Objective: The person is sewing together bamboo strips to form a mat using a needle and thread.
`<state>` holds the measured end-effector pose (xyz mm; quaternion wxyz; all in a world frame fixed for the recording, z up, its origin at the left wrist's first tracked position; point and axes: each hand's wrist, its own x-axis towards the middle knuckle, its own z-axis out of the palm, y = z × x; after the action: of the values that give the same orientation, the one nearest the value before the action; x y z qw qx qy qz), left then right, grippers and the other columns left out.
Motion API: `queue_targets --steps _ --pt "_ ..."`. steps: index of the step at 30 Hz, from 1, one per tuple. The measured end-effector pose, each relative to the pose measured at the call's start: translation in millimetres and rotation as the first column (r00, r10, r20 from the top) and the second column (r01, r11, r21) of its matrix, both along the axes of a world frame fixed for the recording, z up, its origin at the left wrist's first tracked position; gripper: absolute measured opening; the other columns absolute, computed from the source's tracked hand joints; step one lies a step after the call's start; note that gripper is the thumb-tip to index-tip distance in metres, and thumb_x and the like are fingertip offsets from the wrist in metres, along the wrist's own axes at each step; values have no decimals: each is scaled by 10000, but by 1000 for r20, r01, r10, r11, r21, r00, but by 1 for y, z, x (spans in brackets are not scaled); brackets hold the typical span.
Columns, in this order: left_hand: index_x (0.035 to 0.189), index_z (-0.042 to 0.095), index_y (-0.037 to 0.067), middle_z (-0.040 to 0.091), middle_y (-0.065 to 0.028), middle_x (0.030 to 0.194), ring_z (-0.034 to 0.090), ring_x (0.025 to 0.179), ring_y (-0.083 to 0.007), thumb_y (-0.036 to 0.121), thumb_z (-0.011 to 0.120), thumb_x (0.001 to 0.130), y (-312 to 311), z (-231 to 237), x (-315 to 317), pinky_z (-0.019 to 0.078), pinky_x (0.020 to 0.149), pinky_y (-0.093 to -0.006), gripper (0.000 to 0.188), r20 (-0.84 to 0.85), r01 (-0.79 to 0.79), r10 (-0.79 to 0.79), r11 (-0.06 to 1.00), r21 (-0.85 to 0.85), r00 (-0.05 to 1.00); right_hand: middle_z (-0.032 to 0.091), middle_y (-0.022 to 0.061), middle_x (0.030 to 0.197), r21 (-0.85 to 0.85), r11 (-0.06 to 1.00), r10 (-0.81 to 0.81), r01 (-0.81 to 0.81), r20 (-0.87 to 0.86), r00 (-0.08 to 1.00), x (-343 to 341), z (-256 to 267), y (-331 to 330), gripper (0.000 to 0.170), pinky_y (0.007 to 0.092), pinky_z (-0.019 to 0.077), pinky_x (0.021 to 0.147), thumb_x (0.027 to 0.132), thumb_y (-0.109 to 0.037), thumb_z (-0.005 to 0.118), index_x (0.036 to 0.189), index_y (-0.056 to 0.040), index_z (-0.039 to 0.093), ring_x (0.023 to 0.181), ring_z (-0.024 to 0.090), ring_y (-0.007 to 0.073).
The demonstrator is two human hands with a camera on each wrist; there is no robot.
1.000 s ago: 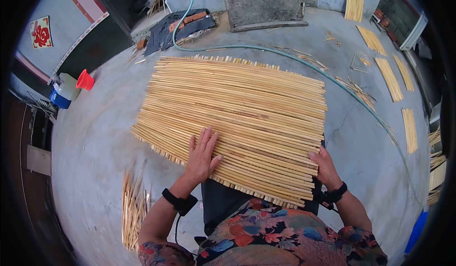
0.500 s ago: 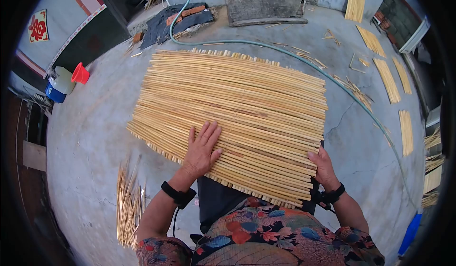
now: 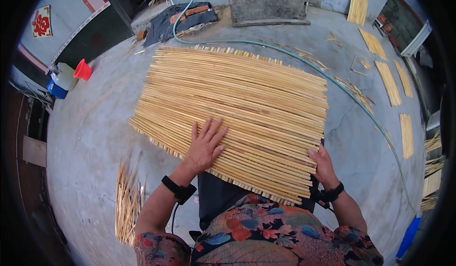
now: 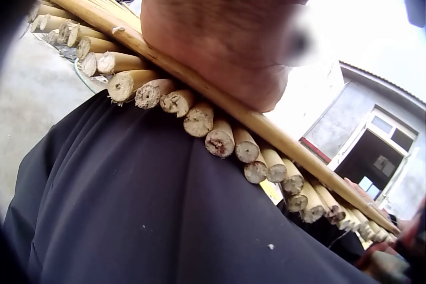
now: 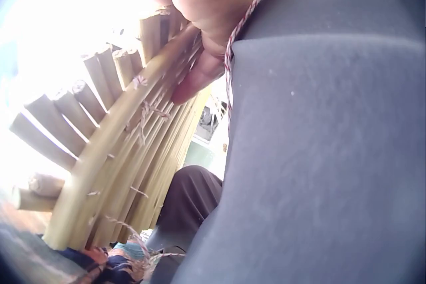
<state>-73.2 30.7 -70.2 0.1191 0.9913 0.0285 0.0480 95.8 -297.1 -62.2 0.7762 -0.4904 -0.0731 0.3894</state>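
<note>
A large mat of straw-coloured stalks lies across the person's lap, its long stalks side by side over a crosswise layer. My left hand rests on top near the front edge, fingers straight and spread. In the left wrist view, the heel of this hand lies over the outermost long stalk, above the round cut ends of the crosswise stalks. At the mat's right edge my right hand grips with the thumb on top and fingers underneath. Twisted red-and-white string ties the stalks on the underside.
Dark cloth covers the lap. Loose stalks lie on the floor at the left. A green hose curves past the far side. Smaller stalk panels lie at the right. A red bucket stands at the left wall.
My left hand has slid a little to the right over the mat, and its fingers have spread slightly. The right hand keeps its grip on the edge. The head view has shifted slightly.
</note>
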Motion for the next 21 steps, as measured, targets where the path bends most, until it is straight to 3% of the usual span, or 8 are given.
queue_targets --steps 4,6,9,19,21 --pt "1392 354 150 246 -85 1486 166 1389 -295 293 492 868 -6 11 -1 26 1097 -534 560 -11 12 -12 1000 -21 1000 463 142 1308 -13 1000 1 -1 1 1000 1 -2 -2 522 354 422 974 883 -106 566 1336 11 334 1160 497 225" --pt "1393 352 151 246 -79 1487 184 1387 -274 312 485 870 -8 15 1 30 1105 -519 564 -50 152 -157 984 -94 986 465 144 1304 -5 1000 15 -15 -4 1000 2 -3 -3 515 353 423 973 887 -110 563 1334 9 336 1160 497 223" --pt "1395 351 155 244 -71 1490 191 1385 -265 326 493 864 -3 13 1 39 1110 -512 575 -49 190 -192 981 -50 980 468 145 1300 -16 1000 15 -15 -9 1000 3 -1 -3 504 350 426 969 892 -118 562 1328 9 343 1151 504 218" --pt "1426 279 163 217 -73 1499 162 1394 -259 407 481 876 -7 13 -2 23 1108 -525 634 -62 168 -165 985 46 984 500 142 1271 -25 1000 5 -6 -16 1000 0 -1 -2 503 362 436 962 870 -97 571 1313 8 357 1137 522 227" --pt "1435 248 150 203 -73 1503 145 1399 -254 445 485 872 -13 13 -5 10 1106 -530 678 -27 247 -251 963 -106 968 503 141 1269 -33 999 -8 7 -7 1000 4 -3 2 509 366 436 963 866 -100 578 1313 8 357 1136 523 228"
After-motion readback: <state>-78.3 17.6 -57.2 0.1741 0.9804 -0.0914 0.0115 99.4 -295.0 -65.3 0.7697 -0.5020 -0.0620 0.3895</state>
